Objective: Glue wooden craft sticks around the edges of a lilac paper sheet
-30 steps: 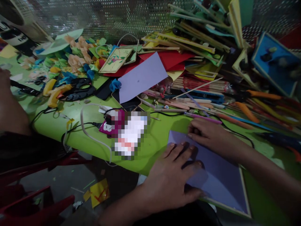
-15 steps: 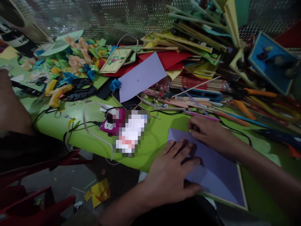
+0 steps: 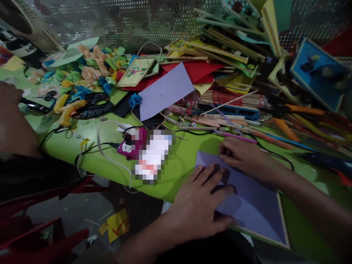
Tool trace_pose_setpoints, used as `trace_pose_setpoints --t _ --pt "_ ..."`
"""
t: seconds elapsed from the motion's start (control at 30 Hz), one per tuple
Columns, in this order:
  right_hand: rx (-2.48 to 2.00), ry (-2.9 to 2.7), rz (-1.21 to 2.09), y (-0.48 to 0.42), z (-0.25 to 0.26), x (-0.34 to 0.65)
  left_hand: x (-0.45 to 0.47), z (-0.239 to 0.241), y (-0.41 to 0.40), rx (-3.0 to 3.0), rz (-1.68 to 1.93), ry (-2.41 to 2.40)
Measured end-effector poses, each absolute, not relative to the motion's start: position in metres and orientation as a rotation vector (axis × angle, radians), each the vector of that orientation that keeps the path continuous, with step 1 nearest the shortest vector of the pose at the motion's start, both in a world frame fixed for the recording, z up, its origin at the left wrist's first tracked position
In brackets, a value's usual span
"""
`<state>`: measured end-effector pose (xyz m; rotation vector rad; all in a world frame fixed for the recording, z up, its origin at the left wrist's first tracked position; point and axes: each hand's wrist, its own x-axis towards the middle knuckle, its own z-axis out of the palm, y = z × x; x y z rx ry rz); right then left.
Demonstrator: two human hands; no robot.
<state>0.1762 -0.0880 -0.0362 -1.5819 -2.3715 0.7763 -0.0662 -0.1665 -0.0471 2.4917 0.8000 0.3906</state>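
Observation:
A purple card (image 3: 255, 205) with pale wooden strips (image 3: 283, 220) along its edges lies at the front of the green table. My left hand (image 3: 205, 200) rests flat on the card's near left part, fingers spread. At the far edge of the card, my right hand (image 3: 233, 152) is closed, its fingers curled against the sheet. Whatever those fingers pinch, if anything, is hidden. Just left of the card lies a phone (image 3: 154, 156) with a lit, blurred screen, beside a magenta box (image 3: 129, 145) with cables plugged in.
Another person's hand (image 3: 11, 110) at the left holds a black tool (image 3: 35, 105). A yellow glue gun (image 3: 67, 110), black tape roll (image 3: 95, 104), purple sheet (image 3: 166, 91) and paper flowers (image 3: 90, 66) crowd the back. Sticks, pliers and framed cards (image 3: 316, 73) pile up right.
Both my hands and the purple card stay practically in place. At the left, the other person's hand and the black tool have shifted slightly.

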Motion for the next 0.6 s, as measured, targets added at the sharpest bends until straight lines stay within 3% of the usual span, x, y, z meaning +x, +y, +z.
trace_pose_setpoints --t 0.6 --pt "-1.554 -2.334 0.891 -0.083 -0.026 0.18 -0.066 -0.045 -0.165 2.508 0.406 0.794"
